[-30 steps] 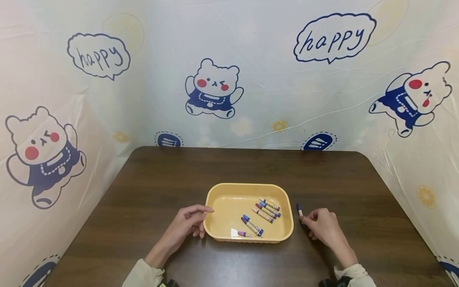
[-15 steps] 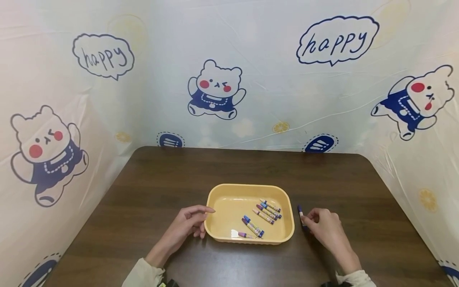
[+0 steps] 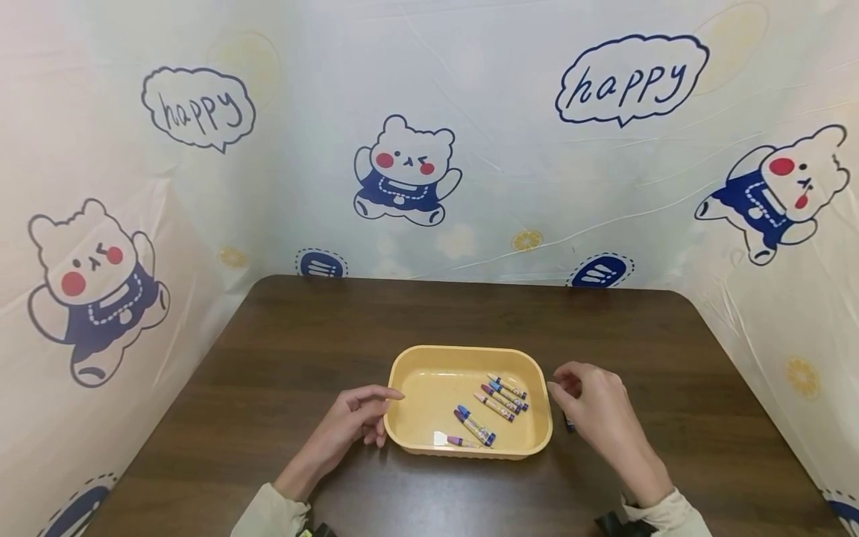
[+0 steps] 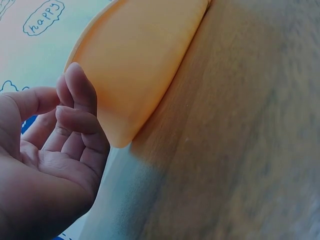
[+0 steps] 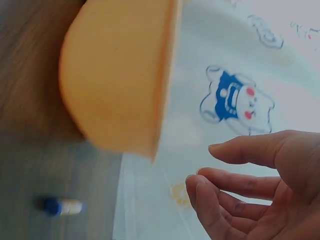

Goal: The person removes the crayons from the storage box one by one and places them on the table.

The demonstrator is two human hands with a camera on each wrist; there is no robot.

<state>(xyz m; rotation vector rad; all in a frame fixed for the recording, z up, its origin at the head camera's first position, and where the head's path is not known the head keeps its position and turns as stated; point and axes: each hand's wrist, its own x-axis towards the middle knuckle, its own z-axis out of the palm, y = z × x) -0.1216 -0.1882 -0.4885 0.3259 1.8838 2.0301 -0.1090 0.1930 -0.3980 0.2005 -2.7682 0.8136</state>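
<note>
Soft light throws glare inside the tray at seven o'clock. A crayon blurs toward eight in the right wrist view.

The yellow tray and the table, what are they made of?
The yellow tray looks like smooth, slightly glossy plastic: light glints off its inside. The table looks like dark wood with a soft sheen: grain streaks show, though they could be printed.

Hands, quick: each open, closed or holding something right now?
Left hand: at the tray; whether it grips cannot be told.
Right hand: open, holding nothing.
</note>
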